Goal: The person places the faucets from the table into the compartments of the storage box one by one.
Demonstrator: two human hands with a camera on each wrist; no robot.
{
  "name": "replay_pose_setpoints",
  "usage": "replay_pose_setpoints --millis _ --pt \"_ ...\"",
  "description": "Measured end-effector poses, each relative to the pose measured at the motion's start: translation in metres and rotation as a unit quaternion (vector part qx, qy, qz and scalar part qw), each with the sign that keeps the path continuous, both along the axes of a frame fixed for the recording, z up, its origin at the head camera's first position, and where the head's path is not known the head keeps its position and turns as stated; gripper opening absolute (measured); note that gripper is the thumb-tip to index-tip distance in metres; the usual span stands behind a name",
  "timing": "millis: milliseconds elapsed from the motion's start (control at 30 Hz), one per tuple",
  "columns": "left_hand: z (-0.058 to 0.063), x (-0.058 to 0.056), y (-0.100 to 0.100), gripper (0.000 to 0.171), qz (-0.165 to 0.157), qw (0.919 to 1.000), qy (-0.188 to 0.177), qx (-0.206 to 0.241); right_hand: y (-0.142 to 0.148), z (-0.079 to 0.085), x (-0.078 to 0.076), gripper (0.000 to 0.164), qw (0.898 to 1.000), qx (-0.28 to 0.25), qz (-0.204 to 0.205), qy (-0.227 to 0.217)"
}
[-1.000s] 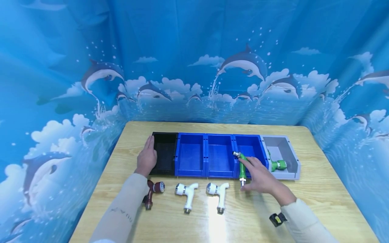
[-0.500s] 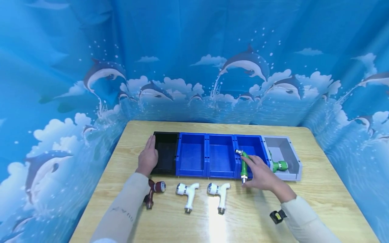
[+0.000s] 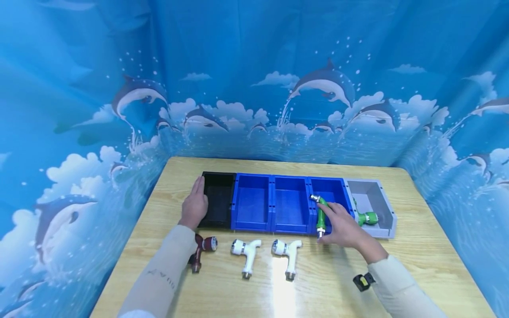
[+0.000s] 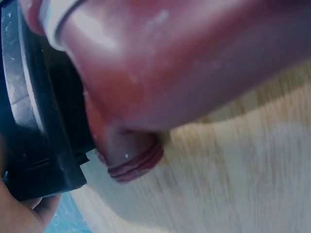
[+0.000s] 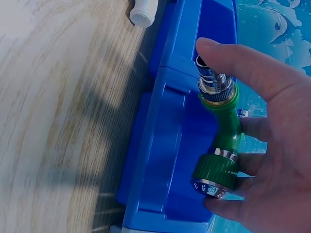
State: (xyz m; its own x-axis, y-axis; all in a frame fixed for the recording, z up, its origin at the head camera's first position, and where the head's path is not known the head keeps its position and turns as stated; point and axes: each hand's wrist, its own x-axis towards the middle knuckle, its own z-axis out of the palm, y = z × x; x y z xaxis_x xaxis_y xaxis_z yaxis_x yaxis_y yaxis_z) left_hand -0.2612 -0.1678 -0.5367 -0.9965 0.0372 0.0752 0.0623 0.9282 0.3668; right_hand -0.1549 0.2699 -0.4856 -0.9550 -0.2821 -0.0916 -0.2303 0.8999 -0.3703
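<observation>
Free room above black bin (image 3: 218, 199)

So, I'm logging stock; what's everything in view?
Table: 1, tan, centre
Curtain: count unclear, blue, behind
Left bin: 1, black, row's end
Middle bins: 3, blue, between
Right bin: 1, grey, other end
Held tap: 1, green, over rightmost middle bin
Binned tap: 1, green, in right bin
Loose taps: 2, white, on table
Dark tap: 1, maroon, on table
Wrist device: 1, black, right cuff
Sleeves: 2, pale, both arms
Left fingers: several, at left bin
Right fingers: several, gripping held tap
</observation>
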Motion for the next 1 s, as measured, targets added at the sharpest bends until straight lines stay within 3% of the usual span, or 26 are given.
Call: replay_pose_setpoints --millis 1000 --pt "-0.0042 -0.0013 -0.0003 0.062 0.005 0.9999 0.016 0.001 0.0021 -0.0026 -0.0098 0.107 0.999 0.005 -0.03 -0.015"
